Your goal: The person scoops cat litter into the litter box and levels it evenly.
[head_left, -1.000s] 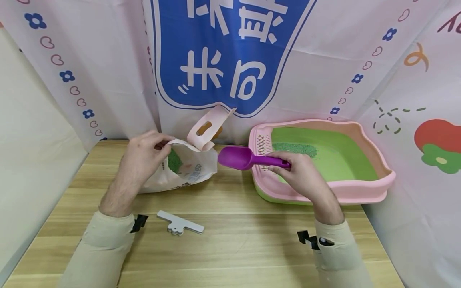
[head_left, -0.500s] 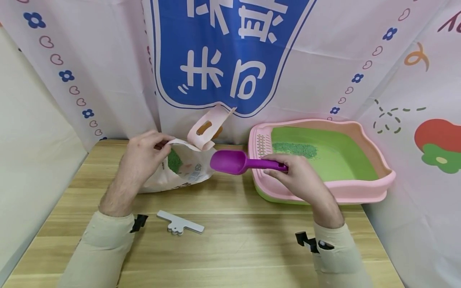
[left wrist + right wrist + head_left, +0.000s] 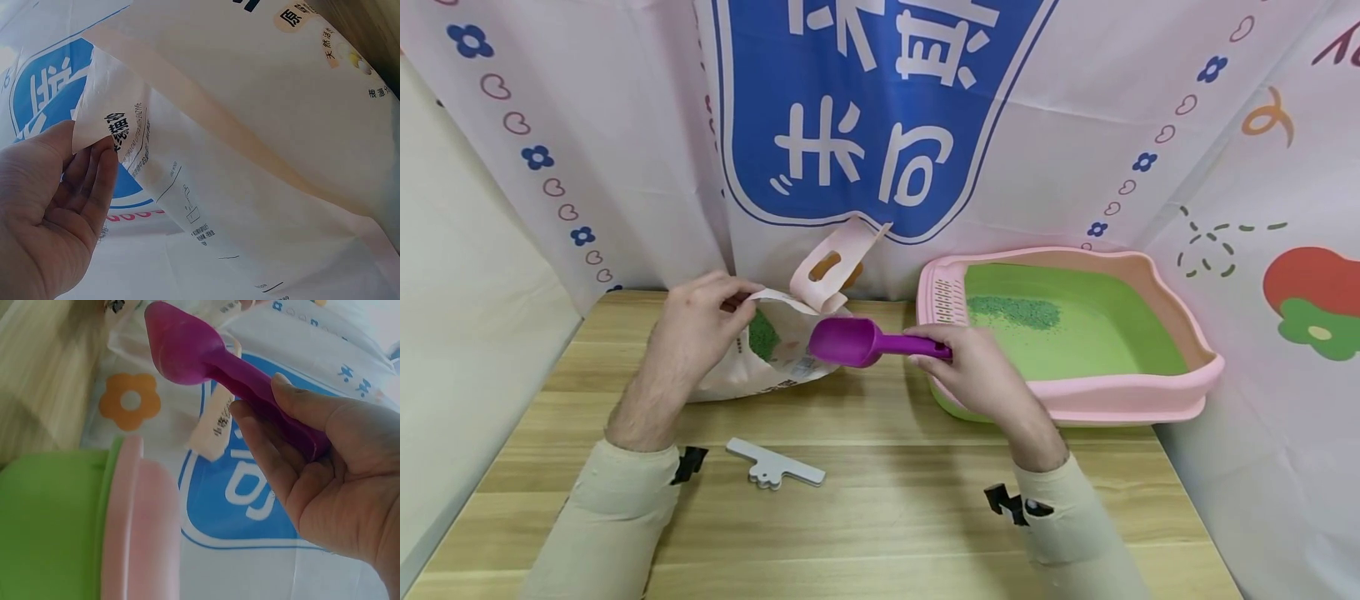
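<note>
My left hand (image 3: 700,325) pinches the rim of a white printed bag (image 3: 250,144) and holds its mouth open. Green granules (image 3: 763,337) show inside the bag. In my right hand (image 3: 981,367) is a purple scoop (image 3: 846,342), gripped by its handle; its bowl looks empty and overlaps the bag's right edge in the head view. The right wrist view shows the fingers (image 3: 269,450) and thumb around the scoop handle. Whether the scoop touches the bag I cannot tell.
A pink-rimmed green litter box (image 3: 1120,400) stands at the right with a patch of green granules (image 3: 1018,312) inside. A grey clip (image 3: 777,464) lies on the wooden table (image 3: 850,533). Behind the bag rises its torn pink handle strip (image 3: 835,267), close to the printed curtain (image 3: 1015,183).
My right hand has moved left with the scoop, from over the litter box's edge to the bag's right side. The left hand keeps its place on the bag.
</note>
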Available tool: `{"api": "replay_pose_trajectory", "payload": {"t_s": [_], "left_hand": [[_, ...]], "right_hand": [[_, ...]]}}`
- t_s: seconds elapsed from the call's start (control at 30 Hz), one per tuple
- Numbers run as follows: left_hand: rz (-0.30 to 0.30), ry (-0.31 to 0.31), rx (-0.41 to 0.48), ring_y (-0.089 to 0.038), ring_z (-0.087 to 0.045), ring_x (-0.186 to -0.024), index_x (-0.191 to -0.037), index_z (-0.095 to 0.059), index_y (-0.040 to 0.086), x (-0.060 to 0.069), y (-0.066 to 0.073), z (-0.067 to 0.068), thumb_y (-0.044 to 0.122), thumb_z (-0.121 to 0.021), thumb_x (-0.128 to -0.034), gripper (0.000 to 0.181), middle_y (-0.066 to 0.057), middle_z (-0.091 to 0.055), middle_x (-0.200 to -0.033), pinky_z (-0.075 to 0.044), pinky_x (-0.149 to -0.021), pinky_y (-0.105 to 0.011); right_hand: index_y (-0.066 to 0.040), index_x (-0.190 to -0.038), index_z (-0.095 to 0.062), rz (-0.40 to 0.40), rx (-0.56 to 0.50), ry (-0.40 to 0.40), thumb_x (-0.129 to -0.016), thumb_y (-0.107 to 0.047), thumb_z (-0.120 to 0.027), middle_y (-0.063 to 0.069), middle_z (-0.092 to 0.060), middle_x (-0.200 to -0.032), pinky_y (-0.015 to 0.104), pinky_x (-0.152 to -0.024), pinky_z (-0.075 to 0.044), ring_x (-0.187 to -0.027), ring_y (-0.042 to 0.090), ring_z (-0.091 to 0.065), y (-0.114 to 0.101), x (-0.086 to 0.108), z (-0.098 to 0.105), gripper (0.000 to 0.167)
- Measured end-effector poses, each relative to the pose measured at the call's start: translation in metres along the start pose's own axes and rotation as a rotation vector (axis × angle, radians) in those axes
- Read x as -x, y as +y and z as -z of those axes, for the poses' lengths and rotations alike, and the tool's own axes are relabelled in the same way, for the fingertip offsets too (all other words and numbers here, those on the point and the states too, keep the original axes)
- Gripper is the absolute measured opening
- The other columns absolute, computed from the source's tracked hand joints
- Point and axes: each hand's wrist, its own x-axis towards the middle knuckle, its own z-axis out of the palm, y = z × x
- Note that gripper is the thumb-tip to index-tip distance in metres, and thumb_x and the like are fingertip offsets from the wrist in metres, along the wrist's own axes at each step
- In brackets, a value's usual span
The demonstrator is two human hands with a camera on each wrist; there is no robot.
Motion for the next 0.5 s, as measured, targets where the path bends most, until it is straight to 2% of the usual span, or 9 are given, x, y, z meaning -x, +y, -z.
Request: {"api": "replay_pose_trajectory", "payload": {"t_s": [0.17, 0.37, 0.5], "left_hand": [[-0.014, 0.009, -0.004, -0.036, -0.085, -0.094, -0.118, -0.090, 0.006, 0.000, -0.001, -0.001, 0.000, -0.080, -0.1070, 0.016, -0.017, -0.085, -0.107, -0.074, -0.083, -0.057], [-0.028, 0.018, -0.009, -0.034, -0.085, -0.094, -0.118, -0.090, 0.007, 0.000, -0.001, -0.002, -0.001, -0.080, -0.1061, 0.017, -0.016, -0.085, -0.106, -0.073, -0.083, -0.055], [-0.027, 0.015, -0.006, -0.035, -0.085, -0.094, -0.118, -0.090, 0.007, 0.000, -0.001, -0.001, -0.001, -0.080, -0.1063, 0.017, -0.016, -0.086, -0.107, -0.074, -0.083, -0.056]], "right_hand": [[-0.012, -0.141, -0.084, 0.000, -0.010, -0.012, -0.109, -0.017, -0.084, 0.004, -0.074, -0.088, 0.024, -0.058, -0.043, -0.065, 0.011, -0.048, -0.007, -0.008, -0.011, 0.032], [-0.011, -0.137, -0.085, -0.012, -0.020, -0.019, -0.109, -0.017, -0.085, 0.003, -0.076, -0.089, 0.025, -0.065, -0.048, -0.070, 0.011, -0.054, -0.013, -0.019, -0.026, 0.029], [-0.010, -0.136, -0.085, -0.023, -0.011, -0.018, -0.108, -0.016, -0.085, 0.005, -0.087, -0.105, 0.028, -0.074, -0.059, -0.078, 0.012, -0.065, -0.017, -0.025, -0.038, 0.028]]}}
